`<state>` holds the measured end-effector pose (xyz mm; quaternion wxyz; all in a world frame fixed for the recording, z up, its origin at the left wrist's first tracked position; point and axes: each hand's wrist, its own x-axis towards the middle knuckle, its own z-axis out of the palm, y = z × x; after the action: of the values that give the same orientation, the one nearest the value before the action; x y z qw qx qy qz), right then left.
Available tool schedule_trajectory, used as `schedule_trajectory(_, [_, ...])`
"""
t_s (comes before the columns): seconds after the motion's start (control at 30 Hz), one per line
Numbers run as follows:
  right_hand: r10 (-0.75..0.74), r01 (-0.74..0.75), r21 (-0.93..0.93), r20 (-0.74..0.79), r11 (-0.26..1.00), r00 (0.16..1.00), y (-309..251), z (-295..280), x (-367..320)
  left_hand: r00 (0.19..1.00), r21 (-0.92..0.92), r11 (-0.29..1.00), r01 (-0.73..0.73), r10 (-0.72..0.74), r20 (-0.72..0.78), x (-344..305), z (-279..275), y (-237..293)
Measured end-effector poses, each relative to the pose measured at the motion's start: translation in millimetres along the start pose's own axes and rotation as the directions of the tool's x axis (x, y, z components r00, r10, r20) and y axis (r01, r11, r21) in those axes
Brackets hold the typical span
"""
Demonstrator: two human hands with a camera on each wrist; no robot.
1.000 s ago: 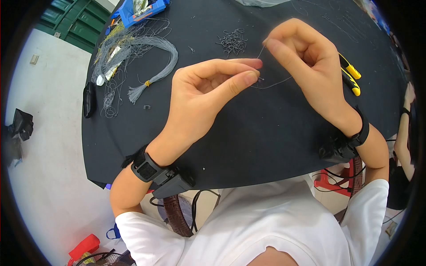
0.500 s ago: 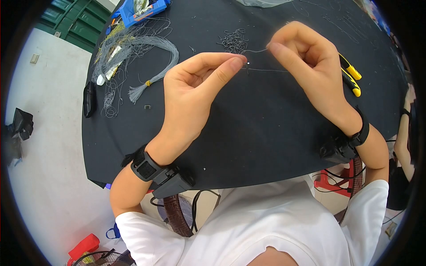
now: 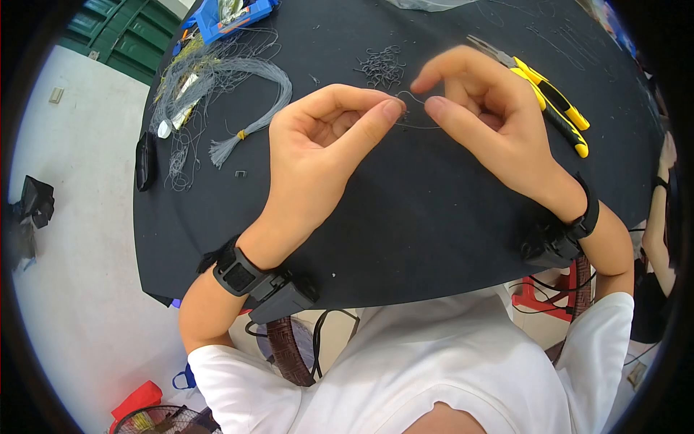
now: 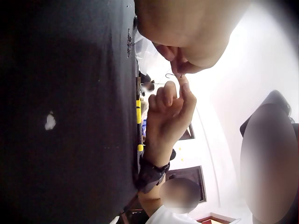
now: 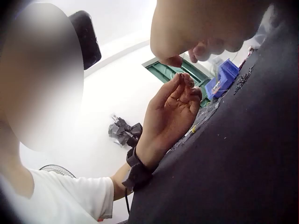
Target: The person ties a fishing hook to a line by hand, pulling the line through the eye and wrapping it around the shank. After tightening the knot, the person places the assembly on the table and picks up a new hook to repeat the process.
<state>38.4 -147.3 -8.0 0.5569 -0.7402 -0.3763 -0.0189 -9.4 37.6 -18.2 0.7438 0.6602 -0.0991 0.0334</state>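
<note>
My left hand [image 3: 311,155] pinches a small fish hook between thumb and forefinger. The hook's dark bend [image 4: 169,75] sticks out past those fingertips in the left wrist view. Thin grey fishing line [image 3: 410,93] arcs from the pinch toward the right hand, and a second strand runs lower behind the right thumb. My right hand [image 3: 499,119] hovers just right of the left fingertips, thumb and forefinger parted and the other fingers loosely bent. Beyond the hands lies a pile of dark fish hooks [image 3: 383,66] on the black table [image 3: 405,217].
Pliers with yellow-and-black handles [image 3: 578,119] lie behind the right hand. A tied bundle of grey line [image 3: 278,83] is at the left, near a blue box [image 3: 235,25] and a dark case [image 3: 145,163]. Another person's arm [image 3: 656,217] shows at the right edge.
My left hand has shifted left and slightly away from me. The right thumb and forefinger, together before, have come apart, and the hand has turned, uncovering the pliers' jaws.
</note>
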Motion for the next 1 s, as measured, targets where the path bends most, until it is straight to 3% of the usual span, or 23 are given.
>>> schedule_trajectory(0.3, [0.011,-0.014,-0.122,-0.025,0.992,1.000,3.6,0.8,-0.7,0.999,0.028,0.999,-0.039,0.039,-0.012,1.1,-1.0,-2.0])
schedule_trajectory(0.37, [0.030,-0.035,-0.103,-0.056,0.994,0.998,4.2,1.7,-1.4,0.996,0.035,0.998,-0.060,0.062,-0.057,2.2,-1.9,-4.0])
schedule_trajectory(0.6, [0.062,-0.067,-0.038,-0.128,0.997,0.990,7.5,6.4,-1.5,0.998,-0.001,0.998,-0.058,0.058,-0.008,1.8,-0.1,-3.3])
schedule_trajectory(0.8, [0.104,-0.104,0.010,-0.096,0.995,0.990,7.3,7.8,-3.0,0.997,0.011,0.997,-0.075,0.075,0.002,2.0,0.4,-3.7])
schedule_trajectory(1.0, [0.057,-0.060,-0.029,-0.114,0.998,0.992,6.2,8.6,-2.8,0.998,0.057,0.997,-0.060,0.061,-0.018,1.1,1.2,-1.5])
